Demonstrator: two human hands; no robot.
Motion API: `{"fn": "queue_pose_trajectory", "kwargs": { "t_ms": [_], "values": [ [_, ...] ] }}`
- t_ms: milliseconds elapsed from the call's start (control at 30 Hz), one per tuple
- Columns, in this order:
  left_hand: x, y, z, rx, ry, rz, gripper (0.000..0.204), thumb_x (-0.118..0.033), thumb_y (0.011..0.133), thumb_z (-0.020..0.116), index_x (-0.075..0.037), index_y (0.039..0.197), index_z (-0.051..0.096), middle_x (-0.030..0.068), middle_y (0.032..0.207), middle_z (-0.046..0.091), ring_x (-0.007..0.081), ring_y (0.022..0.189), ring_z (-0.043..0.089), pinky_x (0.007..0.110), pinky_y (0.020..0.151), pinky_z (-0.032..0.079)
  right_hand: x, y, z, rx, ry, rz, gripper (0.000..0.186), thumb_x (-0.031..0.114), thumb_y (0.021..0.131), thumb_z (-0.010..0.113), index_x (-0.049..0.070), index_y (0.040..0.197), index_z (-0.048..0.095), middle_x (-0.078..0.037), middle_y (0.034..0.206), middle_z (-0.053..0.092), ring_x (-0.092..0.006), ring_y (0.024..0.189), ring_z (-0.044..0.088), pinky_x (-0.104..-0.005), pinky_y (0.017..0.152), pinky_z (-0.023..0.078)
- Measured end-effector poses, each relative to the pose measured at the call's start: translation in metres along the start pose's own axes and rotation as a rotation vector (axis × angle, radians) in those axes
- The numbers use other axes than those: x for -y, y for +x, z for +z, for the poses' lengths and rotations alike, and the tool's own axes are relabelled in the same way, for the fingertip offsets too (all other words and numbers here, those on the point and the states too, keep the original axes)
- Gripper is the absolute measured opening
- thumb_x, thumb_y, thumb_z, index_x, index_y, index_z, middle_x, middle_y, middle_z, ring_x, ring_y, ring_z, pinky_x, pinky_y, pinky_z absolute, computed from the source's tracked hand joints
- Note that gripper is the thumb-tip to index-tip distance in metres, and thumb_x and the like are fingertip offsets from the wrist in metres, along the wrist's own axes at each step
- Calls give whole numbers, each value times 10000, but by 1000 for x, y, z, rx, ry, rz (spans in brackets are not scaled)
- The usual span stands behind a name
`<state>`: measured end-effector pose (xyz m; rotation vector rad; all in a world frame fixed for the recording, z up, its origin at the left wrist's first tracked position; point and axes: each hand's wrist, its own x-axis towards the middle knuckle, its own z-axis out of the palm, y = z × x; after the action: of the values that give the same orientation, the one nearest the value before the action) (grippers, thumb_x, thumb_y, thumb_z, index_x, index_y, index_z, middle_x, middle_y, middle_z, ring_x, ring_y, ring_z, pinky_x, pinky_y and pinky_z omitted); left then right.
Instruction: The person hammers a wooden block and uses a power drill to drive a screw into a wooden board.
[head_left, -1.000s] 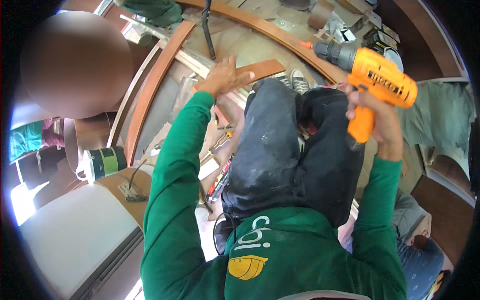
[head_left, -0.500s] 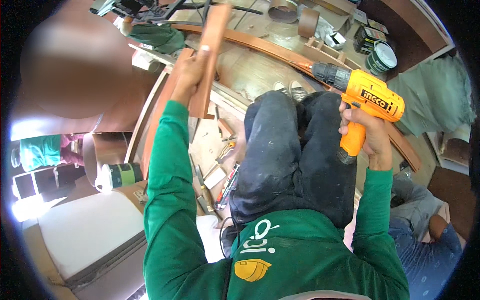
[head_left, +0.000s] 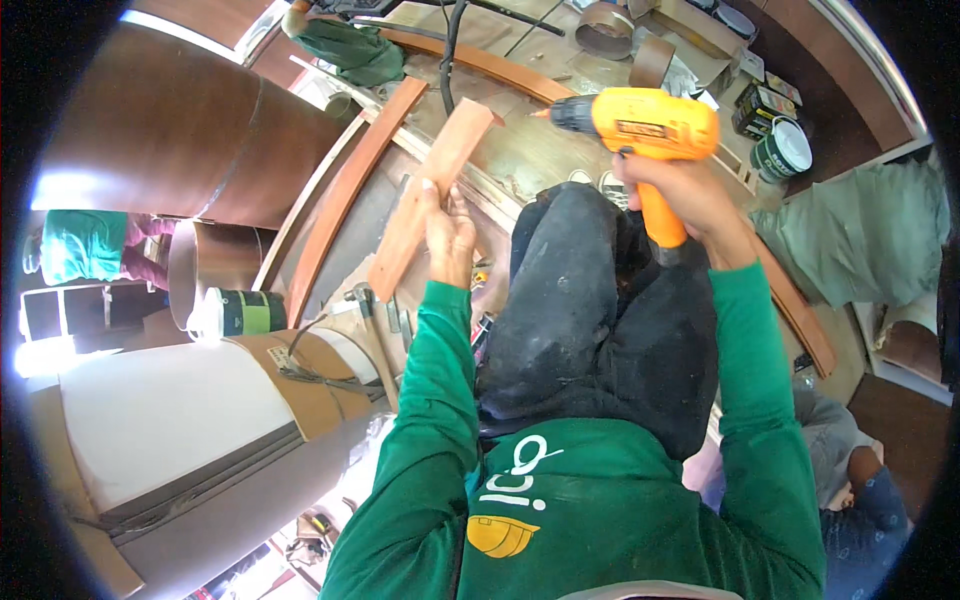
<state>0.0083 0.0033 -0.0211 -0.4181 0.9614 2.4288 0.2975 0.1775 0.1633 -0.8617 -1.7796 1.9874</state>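
Note:
A short reddish-brown wooden board point(head_left: 432, 190) rests in my left hand point(head_left: 450, 232), tilted, with its far end up and to the right. My thumb lies along its face and my fingers show at its right edge. In my right hand point(head_left: 680, 190) is a yellow cordless drill point(head_left: 655, 125), gripped by its handle in front of my right knee. Its black chuck point(head_left: 573, 115) points left, and the bit ends a little right of the board's far end, apart from it. Beyond the board lies a long curved wooden strip point(head_left: 350, 200).
A hammer point(head_left: 375, 335) and other hand tools lie left of my legs. Further left is a white-topped roll or panel point(head_left: 190, 410) with a cable. Green-and-white buckets point(head_left: 783, 150) stand at far right and left point(head_left: 240, 313). Another person point(head_left: 860, 500) sits at lower right.
My left hand has drawn the board closer and turned so its palm side shows. The drill has swung leftward toward the board, its chuck now pointing left.

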Motion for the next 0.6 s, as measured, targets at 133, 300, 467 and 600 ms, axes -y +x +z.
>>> {"fn": "queue_pose_trajectory", "kwargs": {
  "t_ms": [133,300,467,600],
  "values": [
    [27,-5,-30,-73,50,-37,410,-236,1017,767,-28,1334,610,77,1175,700,200,1087,691,280,882,637,13,42,22,61,-300,46,194,184,882,737,33,998,699,-15,807,668,-129,638,635,-309,585,530],
    [20,3,-61,-25,46,-155,598,-313,1034,741,-12,1467,459,162,1251,656,352,1142,696,382,979,640,10,75,45,164,-340,15,190,186,850,727,29,953,700,-27,738,653,-144,605,634,-317,573,523],
    [-24,-31,-55,118,762,-145,803,-554,980,732,21,1478,473,221,1271,598,387,1182,661,458,925,591,10,90,55,166,-500,6,195,173,830,719,9,934,697,-45,725,664,-148,581,636,-323,555,514],
    [-66,-24,-33,449,1741,742,959,-644,854,805,13,1482,497,266,1280,606,444,1207,619,560,1016,483,4,119,59,207,-557,54,189,153,825,707,-5,927,695,-57,712,658,-151,558,627,-333,535,507]
  ]
}}
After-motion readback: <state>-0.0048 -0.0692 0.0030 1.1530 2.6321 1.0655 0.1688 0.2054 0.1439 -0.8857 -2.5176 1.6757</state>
